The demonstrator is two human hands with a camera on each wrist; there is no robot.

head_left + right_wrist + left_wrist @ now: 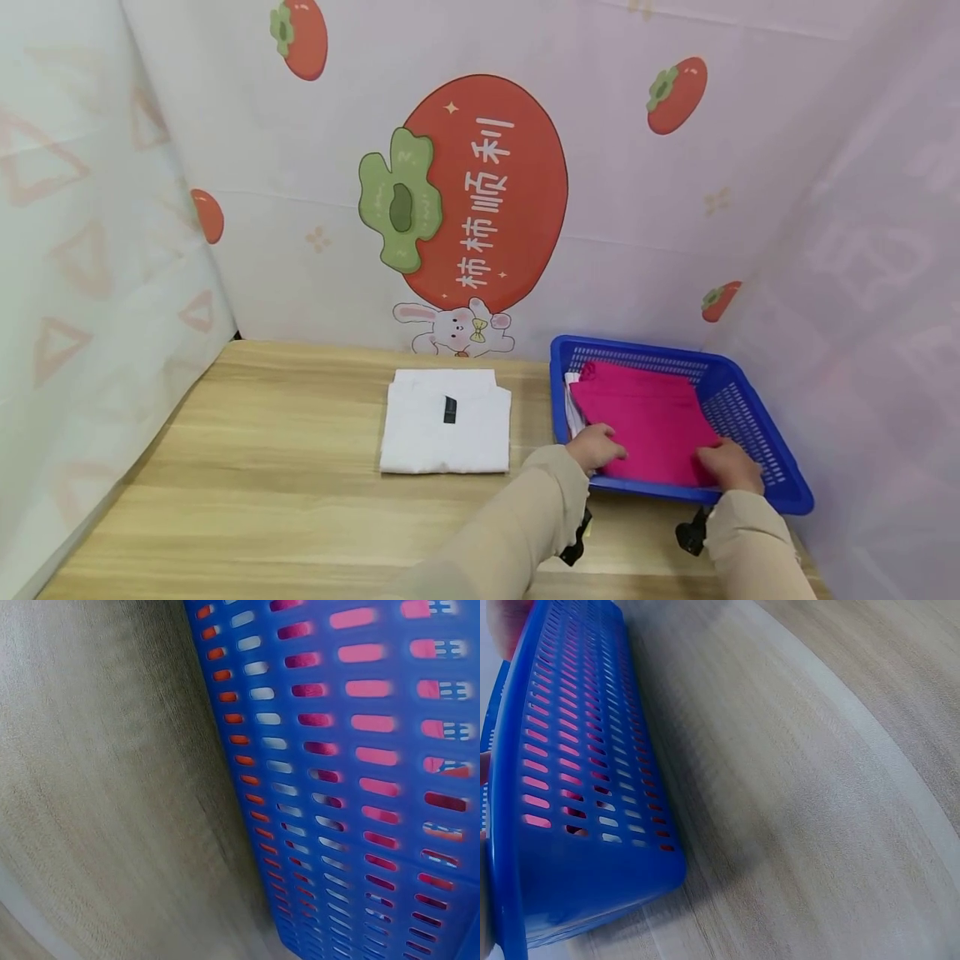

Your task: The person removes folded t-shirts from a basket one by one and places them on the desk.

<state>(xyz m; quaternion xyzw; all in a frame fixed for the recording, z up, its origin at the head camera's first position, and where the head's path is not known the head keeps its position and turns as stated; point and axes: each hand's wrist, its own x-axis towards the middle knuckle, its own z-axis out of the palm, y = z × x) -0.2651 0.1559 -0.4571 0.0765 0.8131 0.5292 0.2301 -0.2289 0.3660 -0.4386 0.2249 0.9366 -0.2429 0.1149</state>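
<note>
A folded bright pink garment (647, 421) lies in the blue plastic basket (757, 417) on the right of the table, with a small gathered knot at its far left corner. My left hand (595, 448) holds its near left corner, just inside the basket's rim. At the near right corner my right hand (731, 467) grips the cloth, fingers pointing inward. The left wrist view shows the basket's slotted wall (577, 750) and only slivers of a hand at the left border. In the right wrist view, pink cloth (369, 722) shows through the slots; the hand is out of sight.
A folded white garment (472, 433) with a dark label lies left of the basket on the wooden table (285, 467). White and striped cloth (573, 408) shows under the pink one. Patterned curtains (300, 275) enclose the table's back and sides.
</note>
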